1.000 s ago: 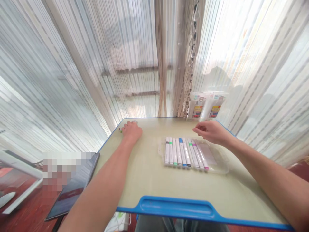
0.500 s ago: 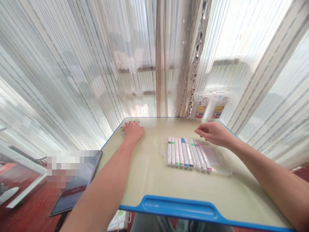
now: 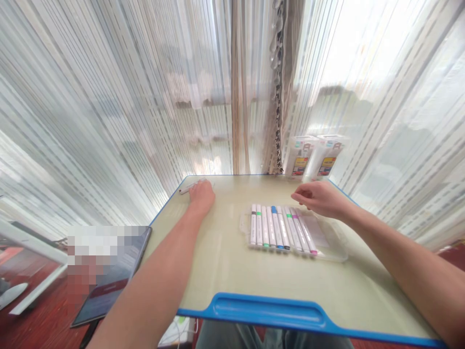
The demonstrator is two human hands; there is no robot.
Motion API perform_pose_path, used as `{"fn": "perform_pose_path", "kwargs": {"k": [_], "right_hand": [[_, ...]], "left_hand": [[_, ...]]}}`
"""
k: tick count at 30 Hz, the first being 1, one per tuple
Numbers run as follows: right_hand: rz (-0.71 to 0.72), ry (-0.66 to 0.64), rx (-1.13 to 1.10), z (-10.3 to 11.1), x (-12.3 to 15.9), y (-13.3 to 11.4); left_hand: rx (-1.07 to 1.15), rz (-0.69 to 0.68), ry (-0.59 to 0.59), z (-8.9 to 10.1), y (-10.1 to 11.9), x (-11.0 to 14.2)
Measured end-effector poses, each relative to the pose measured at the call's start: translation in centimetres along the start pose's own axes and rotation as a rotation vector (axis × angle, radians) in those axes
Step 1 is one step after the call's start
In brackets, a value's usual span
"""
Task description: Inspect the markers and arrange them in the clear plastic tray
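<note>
My left hand [image 3: 202,194] rests at the far left corner of the pale green table [image 3: 232,276], its fingers curled over loose markers [image 3: 188,187] that poke out to the left. My right hand [image 3: 319,198] hovers, loosely curled and holding nothing I can see, just beyond the far right end of a clear plastic tray [image 3: 329,242]. In that tray lies a row of several white markers with coloured caps [image 3: 279,232].
Two marker packages [image 3: 312,157] lean against the sheer striped curtain [image 3: 145,97] at the table's far right. The table has a blue front lip [image 3: 269,312]. A dark tablet [image 3: 112,276] sits lower left, beside the table.
Both hands have stayed almost still. The camera has shifted slightly. A marker now shows more plainly sticking out left of my left hand.
</note>
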State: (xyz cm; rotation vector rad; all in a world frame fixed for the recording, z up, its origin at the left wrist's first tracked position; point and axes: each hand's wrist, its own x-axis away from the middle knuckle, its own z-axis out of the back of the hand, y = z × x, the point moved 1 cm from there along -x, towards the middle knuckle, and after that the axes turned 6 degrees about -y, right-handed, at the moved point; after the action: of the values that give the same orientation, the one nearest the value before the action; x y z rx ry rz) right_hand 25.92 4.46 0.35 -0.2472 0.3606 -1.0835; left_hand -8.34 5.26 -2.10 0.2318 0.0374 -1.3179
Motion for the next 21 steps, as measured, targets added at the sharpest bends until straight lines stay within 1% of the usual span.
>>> {"fn": "perform_pose_path", "kwargs": {"k": [3, 7, 11, 16, 17, 19, 21], "right_hand": [[-0.008, -0.016, 0.004, 0.0, 0.0, -0.1], [-0.003, -0.011, 0.016, 0.1, 0.0, -0.2], [0.019, 0.027, -0.013, 0.2, 0.0, -0.3], [0.049, 0.134, -0.079, 0.3, 0.2, -1.0], [0.058, 0.155, -0.095, 0.2, 0.3, -1.2], [0.083, 0.190, -0.136, 0.1, 0.4, -1.7], [0.114, 0.203, -0.178, 0.0, 0.5, -2.1]], "left_hand": [[0.043, -0.057, -0.009, -0.4, 0.2, -0.2], [0.112, -0.134, 0.009, -0.9, 0.9, -0.2], [0.223, -0.231, 0.052, -0.3, 2.5, 0.5], [0.554, -0.456, 0.128, 1.4, 5.3, 2.7], [0.634, -0.483, 0.119, 1.7, 6.0, 3.3], [0.817, -0.494, 0.058, 2.1, 7.1, 4.4], [0.951, -0.518, 0.008, 2.4, 8.1, 5.4]]}}
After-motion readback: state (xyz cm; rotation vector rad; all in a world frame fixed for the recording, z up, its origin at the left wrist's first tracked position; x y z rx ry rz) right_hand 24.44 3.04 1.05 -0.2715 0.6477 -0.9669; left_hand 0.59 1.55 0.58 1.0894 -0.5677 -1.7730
